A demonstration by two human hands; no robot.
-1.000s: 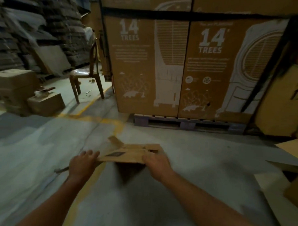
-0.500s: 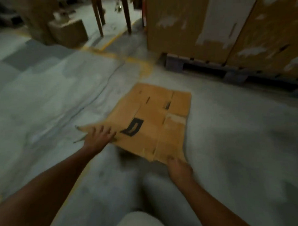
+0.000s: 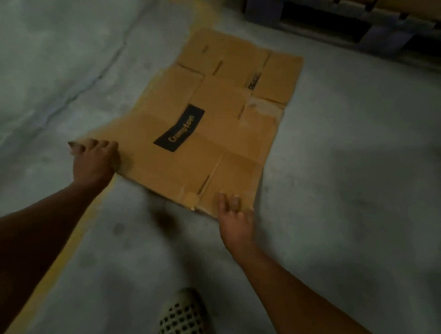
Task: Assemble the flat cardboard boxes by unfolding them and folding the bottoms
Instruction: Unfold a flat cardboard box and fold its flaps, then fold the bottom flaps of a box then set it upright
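**Flattened box on floor, both hands at near edge**

We record a concrete floor (image 3: pixel 338 196) with a yellow line (image 3: pixel 69 239) and a pallet (image 3: pixel 344 26) at the far side. The flat cardboard box (image 3: pixel 215 131) lies unfolded on it, black label (image 3: pixel 178 131) up. Our left hand (image 3: pixel 94 162) grips its near-left corner; our right hand (image 3: pixel 235 217) rests straight fingers on the near-right edge. A perforated shoe (image 3: pixel 181 315) shows below.
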